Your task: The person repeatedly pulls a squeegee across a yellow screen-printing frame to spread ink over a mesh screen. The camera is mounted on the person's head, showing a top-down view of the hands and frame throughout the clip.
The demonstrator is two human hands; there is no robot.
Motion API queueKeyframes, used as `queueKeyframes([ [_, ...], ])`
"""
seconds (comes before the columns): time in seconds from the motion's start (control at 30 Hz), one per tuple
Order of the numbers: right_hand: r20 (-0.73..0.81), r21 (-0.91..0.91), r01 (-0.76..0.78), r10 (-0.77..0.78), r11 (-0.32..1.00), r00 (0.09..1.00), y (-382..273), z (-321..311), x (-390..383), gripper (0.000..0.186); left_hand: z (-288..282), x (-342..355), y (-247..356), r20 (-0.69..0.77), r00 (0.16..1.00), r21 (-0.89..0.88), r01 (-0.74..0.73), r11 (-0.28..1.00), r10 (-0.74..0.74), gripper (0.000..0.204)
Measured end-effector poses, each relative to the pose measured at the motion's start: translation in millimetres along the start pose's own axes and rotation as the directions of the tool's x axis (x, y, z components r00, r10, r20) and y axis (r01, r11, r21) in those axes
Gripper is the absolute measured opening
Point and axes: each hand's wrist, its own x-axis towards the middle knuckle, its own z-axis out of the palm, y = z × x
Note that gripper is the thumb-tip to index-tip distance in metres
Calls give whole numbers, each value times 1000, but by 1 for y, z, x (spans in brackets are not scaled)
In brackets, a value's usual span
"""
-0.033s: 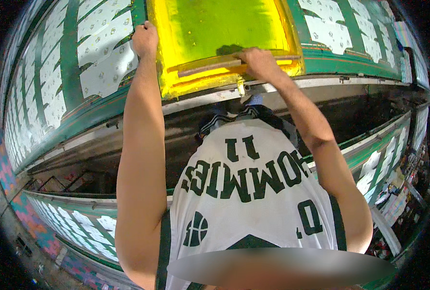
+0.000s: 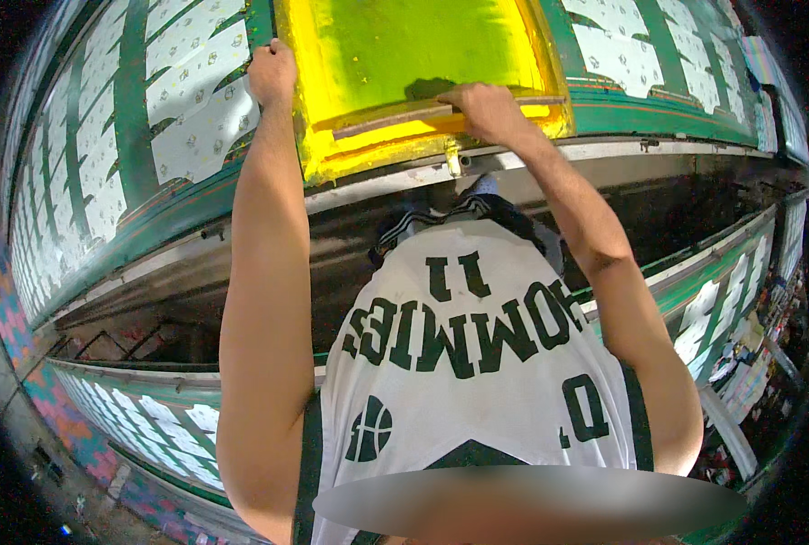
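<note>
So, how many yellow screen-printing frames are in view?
1: the screen-printing frame, on the green table ahead, just right of the left hand. Its far end is cut off; others may be out of view.

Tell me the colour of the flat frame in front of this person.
The frame is bright yellow, showing best in the head view.

The left hand is at the left of a yellow frame; the right hand holds a long bar.
</note>
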Motion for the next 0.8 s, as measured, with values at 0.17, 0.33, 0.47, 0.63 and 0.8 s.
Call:
queueKeyframes([
  [0.17,56,11,37,-38,999,998,8,7,-5,43,7,5,-3,-20,1000,29,7,1000,-7,55],
  [0.33,23,34,101,-102,994,995,2,19,-26,37,12,14,-11,-34,998,65,-43,997,45,61],
  [0.47,13,276,257,-271,926,962,21,8,-50,60,15,21,-21,-10,999,83,-33,996,34,63],
  [0.63,-102,548,195,-166,813,981,92,-5,-72,67,18,24,-23,-58,997,121,-36,992,44,63],
  [0.8,-315,516,-287,490,807,813,200,15,-55,73,19,21,-19,-106,992,135,-48,990,62,65],
])
